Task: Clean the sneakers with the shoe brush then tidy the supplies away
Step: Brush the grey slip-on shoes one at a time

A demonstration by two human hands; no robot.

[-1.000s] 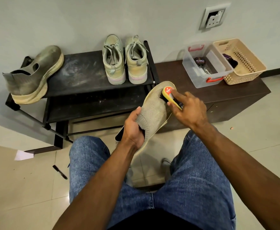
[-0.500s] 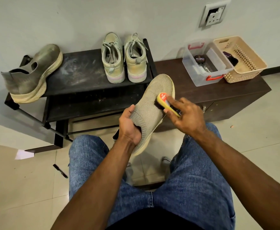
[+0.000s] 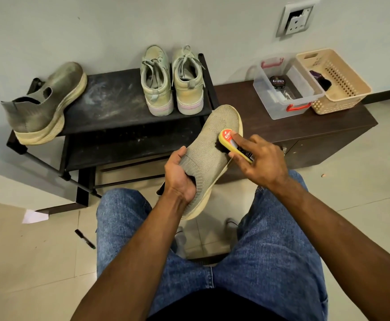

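Brushing the knit sneaker [image 3: 209, 147] held above the lap, the right hand [image 3: 262, 159] pinches the brush [image 3: 232, 143] with fingers curled on its sides, while the left hand [image 3: 179, 178] clamps the collar. That collar is soft; hard strokes near the toe could twist the shoe loose or let the brush skid off onto the floor.

Head-worn camera looks forward and down, close.
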